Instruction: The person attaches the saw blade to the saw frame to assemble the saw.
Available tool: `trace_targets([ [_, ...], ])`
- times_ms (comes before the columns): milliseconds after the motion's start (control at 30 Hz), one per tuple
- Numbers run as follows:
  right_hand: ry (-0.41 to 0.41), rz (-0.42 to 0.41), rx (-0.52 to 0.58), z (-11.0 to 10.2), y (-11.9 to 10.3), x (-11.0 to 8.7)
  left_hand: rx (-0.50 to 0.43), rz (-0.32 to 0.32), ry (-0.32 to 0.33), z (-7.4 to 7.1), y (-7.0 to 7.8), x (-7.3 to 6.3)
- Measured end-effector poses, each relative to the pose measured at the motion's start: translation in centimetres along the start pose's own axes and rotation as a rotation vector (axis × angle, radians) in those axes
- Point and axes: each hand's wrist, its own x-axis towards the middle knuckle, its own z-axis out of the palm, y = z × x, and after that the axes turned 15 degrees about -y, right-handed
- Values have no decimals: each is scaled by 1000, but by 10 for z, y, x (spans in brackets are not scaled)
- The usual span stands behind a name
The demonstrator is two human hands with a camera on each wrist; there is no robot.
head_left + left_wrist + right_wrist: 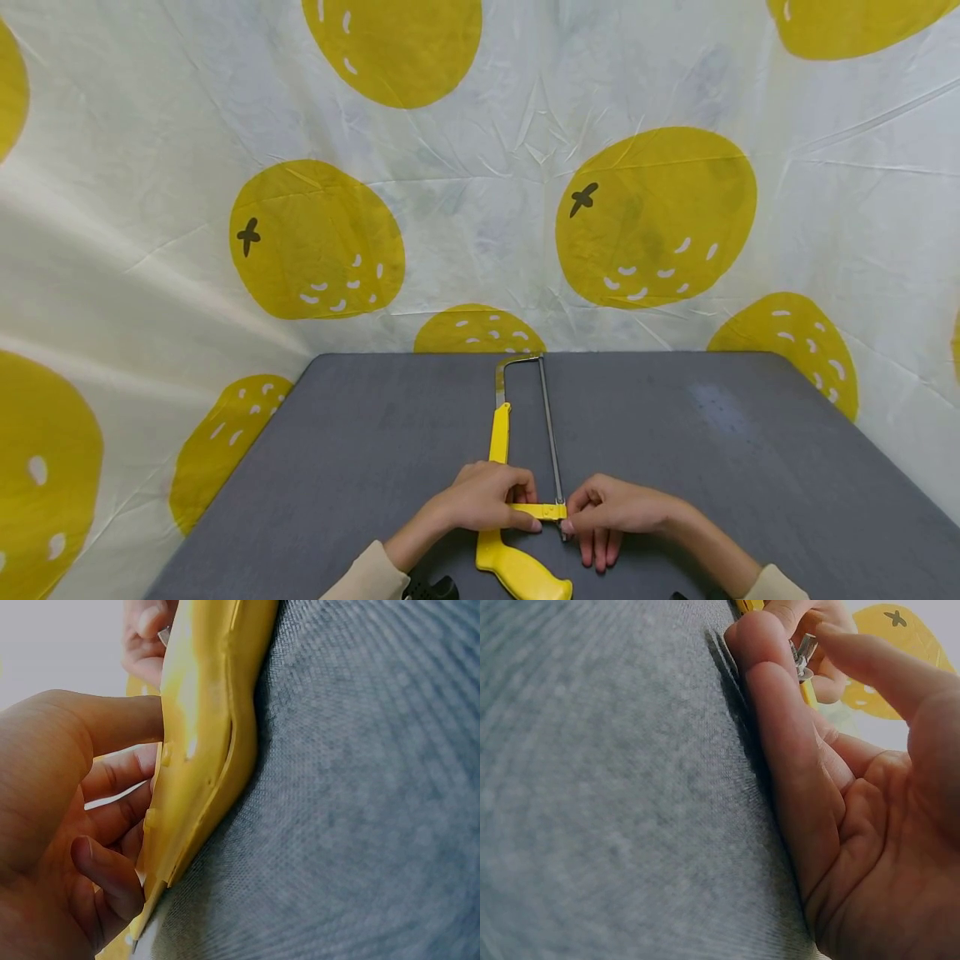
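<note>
A yellow hacksaw (500, 433) lies on the grey table, its handle (525, 575) toward me and its thin blade (550, 425) along the right side. My left hand (491, 496) grips the yellow frame just ahead of the handle, with thumb and fingers about the crosspiece (543, 511). In the left wrist view the yellow handle (206, 742) hides parts of those fingers. At the blade's near end, my right hand (611, 508) pinches the metal wing nut (807, 646) between thumb and index finger. Its other fingers rest low against the table surface.
The grey tabletop (360, 450) stretches out around the saw. Behind it and to the sides hangs a pale cloth (480, 242) printed with yellow fruit. A small black object (431, 588) shows at the bottom edge beside the left sleeve (367, 575).
</note>
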Motion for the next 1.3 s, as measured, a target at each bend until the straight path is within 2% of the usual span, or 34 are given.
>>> trace_targets([
  [567,66,-3,-18,4,1,2,7,-12,7,0,1,0],
  [1300,41,20,5,3,-2,1,3,-2,3,0,0,1],
])
